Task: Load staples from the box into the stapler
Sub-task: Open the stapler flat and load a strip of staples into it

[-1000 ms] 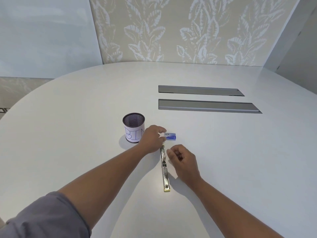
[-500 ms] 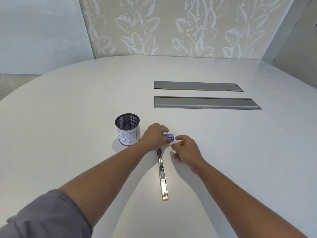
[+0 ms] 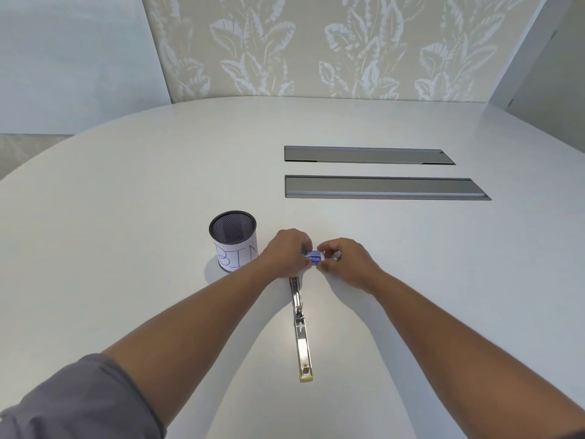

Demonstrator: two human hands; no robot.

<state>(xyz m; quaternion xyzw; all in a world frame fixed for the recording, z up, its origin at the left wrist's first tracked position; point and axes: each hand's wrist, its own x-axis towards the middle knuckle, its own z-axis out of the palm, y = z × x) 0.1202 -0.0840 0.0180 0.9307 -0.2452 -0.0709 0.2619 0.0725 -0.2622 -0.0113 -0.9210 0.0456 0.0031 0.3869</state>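
Both hands meet over the white oval counter [image 3: 133, 217]. The left hand [image 3: 285, 252] and the right hand [image 3: 346, 264] each have a grip on the small blue-and-white cardboard staple box [image 3: 314, 256], which sits between them, pinched at its left end by the left fingers and at its right end by the right thumb and forefinger. Whether the box rests on the counter or is lifted just off it cannot be told. Just below the left grip, partly tucked under that hand, the long silver metal stapler [image 3: 300, 327] lies folded out flat, reaching toward the person and ending in a yellowish tip. To the left of the left grip, just beside the wrist, stands the black mesh cylindrical cup [image 3: 233, 240] wrapped in white paper lettered "BIN". Beyond the right grip, well apart, two grey rectangular slot panels [image 3: 380, 187] are set into the counter.
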